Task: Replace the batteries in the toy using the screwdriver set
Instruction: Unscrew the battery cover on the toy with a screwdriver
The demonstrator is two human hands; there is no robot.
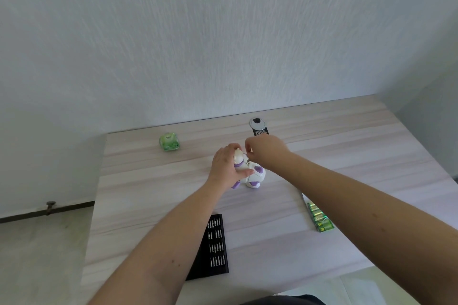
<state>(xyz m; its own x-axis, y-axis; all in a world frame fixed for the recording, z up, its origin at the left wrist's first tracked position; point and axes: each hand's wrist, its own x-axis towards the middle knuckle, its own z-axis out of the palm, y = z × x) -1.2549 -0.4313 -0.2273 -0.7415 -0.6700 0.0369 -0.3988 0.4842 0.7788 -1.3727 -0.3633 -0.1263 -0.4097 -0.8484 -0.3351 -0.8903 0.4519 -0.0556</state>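
The white-and-purple plastic toy (249, 171) is gripped by the left hand (226, 168); a thin screwdriver (247, 160) is pinched by the right hand (266, 152). Unscrewing seems underway; the green batteries (319, 218) are unused.

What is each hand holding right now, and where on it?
Left hand grips the toy around its head and body. Right hand pinches a thin screwdriver at its top.
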